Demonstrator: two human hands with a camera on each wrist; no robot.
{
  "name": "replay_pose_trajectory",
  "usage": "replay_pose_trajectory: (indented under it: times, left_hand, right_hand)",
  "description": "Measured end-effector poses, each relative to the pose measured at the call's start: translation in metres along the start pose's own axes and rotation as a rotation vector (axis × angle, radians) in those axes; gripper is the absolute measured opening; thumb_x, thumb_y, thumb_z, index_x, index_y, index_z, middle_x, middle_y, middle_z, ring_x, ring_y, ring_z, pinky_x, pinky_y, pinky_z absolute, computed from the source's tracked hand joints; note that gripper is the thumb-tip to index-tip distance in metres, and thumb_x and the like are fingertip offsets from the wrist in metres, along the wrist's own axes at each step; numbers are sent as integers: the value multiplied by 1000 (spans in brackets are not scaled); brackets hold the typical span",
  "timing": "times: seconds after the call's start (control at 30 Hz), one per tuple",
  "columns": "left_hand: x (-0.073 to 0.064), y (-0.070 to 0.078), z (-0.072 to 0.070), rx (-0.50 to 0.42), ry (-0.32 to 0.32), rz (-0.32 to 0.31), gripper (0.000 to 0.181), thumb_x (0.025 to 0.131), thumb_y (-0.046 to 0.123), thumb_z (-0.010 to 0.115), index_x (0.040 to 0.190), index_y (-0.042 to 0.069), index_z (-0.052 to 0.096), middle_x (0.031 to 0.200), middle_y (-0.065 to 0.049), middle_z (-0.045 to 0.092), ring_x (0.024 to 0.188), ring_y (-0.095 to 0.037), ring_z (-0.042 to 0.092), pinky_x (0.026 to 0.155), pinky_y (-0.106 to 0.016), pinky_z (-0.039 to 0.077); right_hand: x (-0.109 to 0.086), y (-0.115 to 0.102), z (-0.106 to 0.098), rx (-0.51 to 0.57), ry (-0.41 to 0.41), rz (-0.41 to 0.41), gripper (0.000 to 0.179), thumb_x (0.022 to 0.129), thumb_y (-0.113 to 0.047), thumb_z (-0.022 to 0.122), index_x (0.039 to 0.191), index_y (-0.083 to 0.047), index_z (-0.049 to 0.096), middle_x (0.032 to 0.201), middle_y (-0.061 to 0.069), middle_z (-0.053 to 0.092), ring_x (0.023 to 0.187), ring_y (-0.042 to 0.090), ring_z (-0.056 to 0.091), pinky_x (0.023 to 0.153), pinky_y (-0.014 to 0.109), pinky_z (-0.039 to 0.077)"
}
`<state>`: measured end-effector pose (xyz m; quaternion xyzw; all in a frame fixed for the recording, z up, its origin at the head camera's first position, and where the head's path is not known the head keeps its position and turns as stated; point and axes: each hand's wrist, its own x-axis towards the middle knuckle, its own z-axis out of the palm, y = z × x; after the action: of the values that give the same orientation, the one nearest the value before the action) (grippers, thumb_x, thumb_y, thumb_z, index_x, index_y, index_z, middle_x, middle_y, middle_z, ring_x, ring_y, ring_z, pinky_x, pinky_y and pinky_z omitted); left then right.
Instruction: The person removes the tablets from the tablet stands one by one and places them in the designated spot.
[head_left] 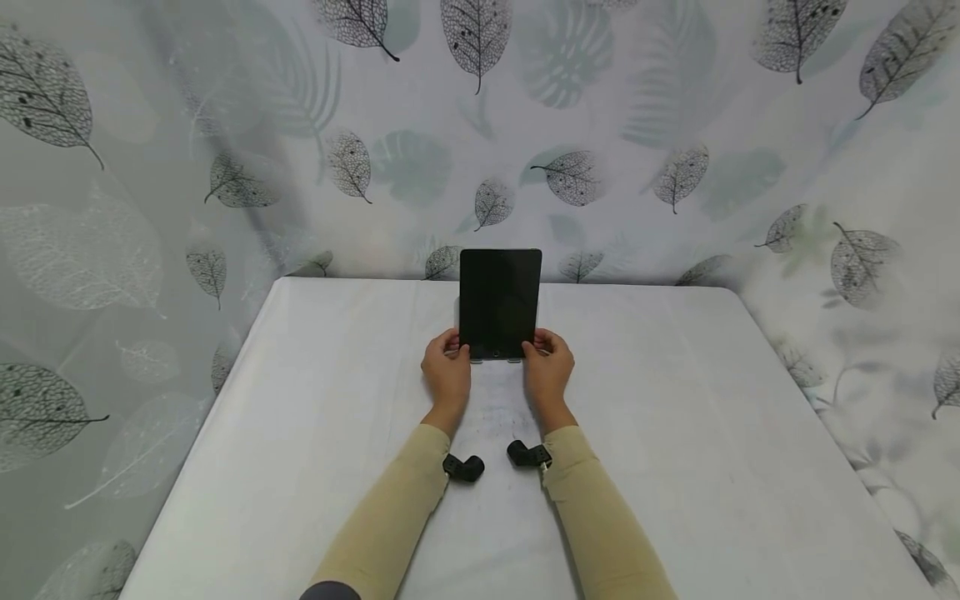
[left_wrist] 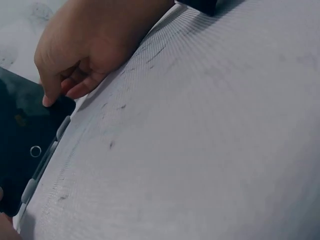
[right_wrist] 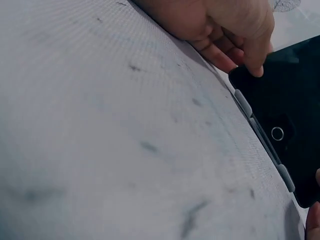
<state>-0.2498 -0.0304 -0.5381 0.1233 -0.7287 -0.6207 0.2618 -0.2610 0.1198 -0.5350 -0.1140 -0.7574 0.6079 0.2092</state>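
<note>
A black tablet (head_left: pixel 498 302) with a dark screen stands tilted up in portrait near the far side of the table. Its lower edge sits in a stand, of which two small grey lips (right_wrist: pixel 243 103) show in front; the rest is hidden behind the tablet. My left hand (head_left: pixel 447 372) pinches the lower left corner, thumb on the screen side and fingers behind. At the lower right corner my right hand (head_left: pixel 549 370) grips in the same way. The round home button (left_wrist: pixel 35 151) lies between the two lips in the left wrist view.
A white cloth (head_left: pixel 360 392) with faint dark marks covers the table, whose far edge runs just behind the tablet. Leaf-patterned curtains (head_left: pixel 465 125) hang at the back and both sides. A small black camera (head_left: pixel 463 468) is strapped on each wrist.
</note>
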Motion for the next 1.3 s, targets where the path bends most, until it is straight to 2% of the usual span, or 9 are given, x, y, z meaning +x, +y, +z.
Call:
replay_pose_trajectory:
  times: [0.13,0.23,0.43,0.63,0.73,0.8,1.03,1.13,1.3]
  left_hand:
    - [-1,-1,-1,-3,-6,35,30,86,-8,72,115,0,74,103,-16,70,96,-26,69,83,-29,61]
    - [-1,-2,-3,-11,-16,52,31,85,-9,74,114,1,74,102,-15,71,96,-26,69,82,-30,61]
    - [0,-3,-10,-74,-95,50,34,84,-7,76,116,3,75,103,-16,73,97,-26,68,84,-28,59]
    - [-4,-2,-22,-175,-204,-37,37,90,-3,72,125,8,73,104,-13,69,91,-19,64,79,-18,54]
    - [-4,0,-28,-208,-221,-70,39,91,-3,71,128,10,72,107,-14,68,89,-19,62,76,-16,52]
    - [-2,3,-33,-216,-218,-62,41,91,-3,71,130,10,71,111,-16,70,92,-21,63,76,-15,51]
    - [5,12,-62,-220,-257,22,44,90,-9,70,132,2,67,121,-22,72,101,-24,68,78,-12,54]
    - [9,18,-77,-225,-272,67,43,90,-10,69,132,-3,65,122,-26,71,99,-15,68,78,-13,55]
    - [19,12,-100,-243,-256,84,42,90,-10,70,131,-2,67,127,-24,70,98,0,66,80,-11,55]
  right_hand:
    - [-1,-1,-3,12,-37,2,26,92,-1,72,117,1,67,109,16,65,102,23,61,91,32,56]
    - [-1,-1,-7,31,-60,-20,25,92,0,71,116,2,67,107,17,65,100,22,61,86,23,53]
    - [-2,4,-16,94,-73,-55,23,90,4,72,112,6,68,103,21,67,93,16,60,76,9,49]
    - [-6,4,-22,131,-113,-86,24,91,3,72,114,6,68,108,24,69,95,13,63,79,8,52]
    - [-9,2,-20,196,-133,-85,26,90,4,72,116,6,68,110,24,69,96,10,64,81,9,54]
    - [-11,0,-17,255,-145,-98,28,90,6,72,117,7,67,112,25,68,97,9,65,83,12,56]
    - [-27,-12,-4,388,-155,-132,37,89,7,72,126,7,68,112,19,68,99,7,65,85,14,57]
    - [-35,-19,4,423,-173,-124,38,90,7,72,128,7,67,112,17,68,100,7,65,85,14,57]
    - [-51,-25,19,442,-207,-130,39,90,6,72,128,5,67,115,22,68,100,7,66,86,14,56]
